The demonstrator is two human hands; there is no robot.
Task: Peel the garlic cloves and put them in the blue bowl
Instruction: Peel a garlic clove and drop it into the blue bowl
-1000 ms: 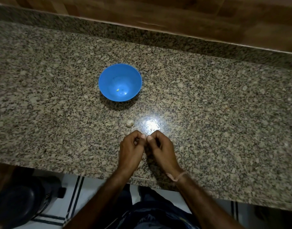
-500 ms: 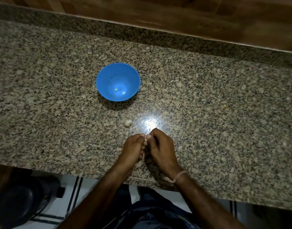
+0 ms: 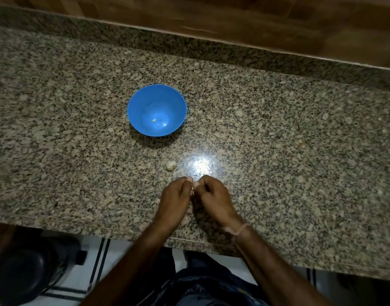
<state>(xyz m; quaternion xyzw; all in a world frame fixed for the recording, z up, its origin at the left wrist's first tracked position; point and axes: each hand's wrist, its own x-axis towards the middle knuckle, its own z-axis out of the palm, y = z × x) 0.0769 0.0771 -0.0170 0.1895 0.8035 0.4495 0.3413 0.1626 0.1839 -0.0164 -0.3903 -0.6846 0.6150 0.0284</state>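
speckled granite counter (image 3: 278, 129), wood panelling (image 3: 256, 18) behind it. down at eight o'clock, off the counter's near edge, a dark round thing (image 3: 24, 274) sits on the floor; i can't make it out. the blue bowl (image 3: 143, 100) stands at eleven o'clock from the hands, well apart, with a few pale bits inside too small to call. a loose garlic clove (image 3: 170, 165) lies at twelve o'clock from the left hand (image 3: 174, 199). both hands have fingers curled, tips pinching a pale sliver (image 3: 192, 190) between them; clove or bare skin, i can't tell, the right hand (image 3: 214, 197) hides most of it. a slick clove could squirt from that pinch and roll off the near edge.
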